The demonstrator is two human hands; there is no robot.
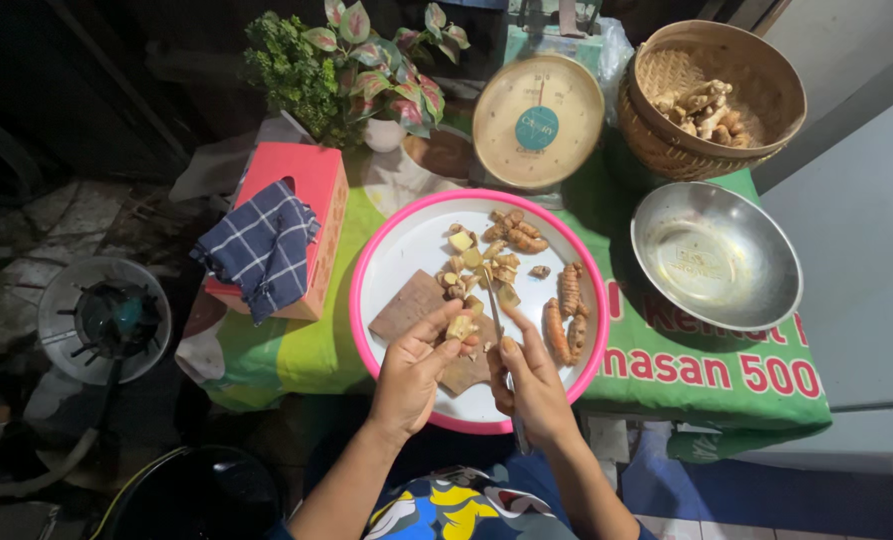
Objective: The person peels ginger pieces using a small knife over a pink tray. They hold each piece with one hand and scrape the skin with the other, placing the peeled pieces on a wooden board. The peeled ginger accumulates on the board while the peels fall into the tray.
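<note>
Green cloth (686, 375) covers a small table. Nearest, the left hand (413, 372) pinches a pale root piece (460, 326) while the right hand (532, 385) grips a knife (494, 318) over the pink-rimmed tray (386, 255): peeling, seemingly. Beyond stand a steel bowl (716, 255), scale (537, 120), basket (711, 100).

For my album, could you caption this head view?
Left hand holds a root piece, right hand a knife, over a pink-rimmed tray.
</note>
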